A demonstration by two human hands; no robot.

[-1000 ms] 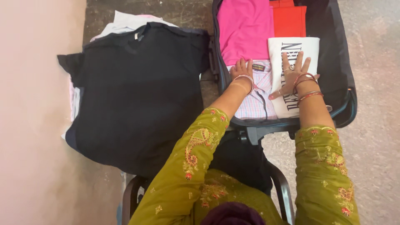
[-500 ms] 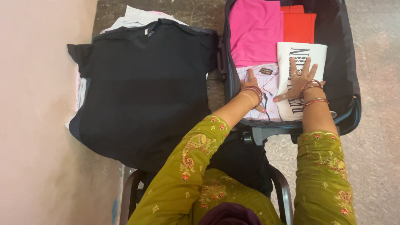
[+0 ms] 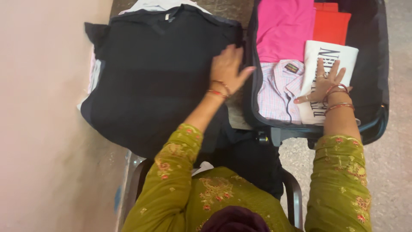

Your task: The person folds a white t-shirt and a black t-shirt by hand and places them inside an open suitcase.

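Left hand (image 3: 227,68) lying open on black T-shirt (image 3: 154,77); right hand (image 3: 326,81) pressing flat, fingers spread, on white folded garment (image 3: 328,60).
T-shirt is lying spread at frame's upper left, collar pointing up, long axis vertical, beside the open suitcase (image 3: 380,86).

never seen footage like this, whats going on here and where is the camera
The camera sits on a person's head and looks down, so you see their own two arms in green embroidered sleeves. No machine is involved. The left hand lies open on a black shirt topping a pile of clothes. The right hand presses flat on a folded white printed garment inside an open dark suitcase. Also packed there are a pink top, a red garment and a checked shirt. Neither hand grips anything.
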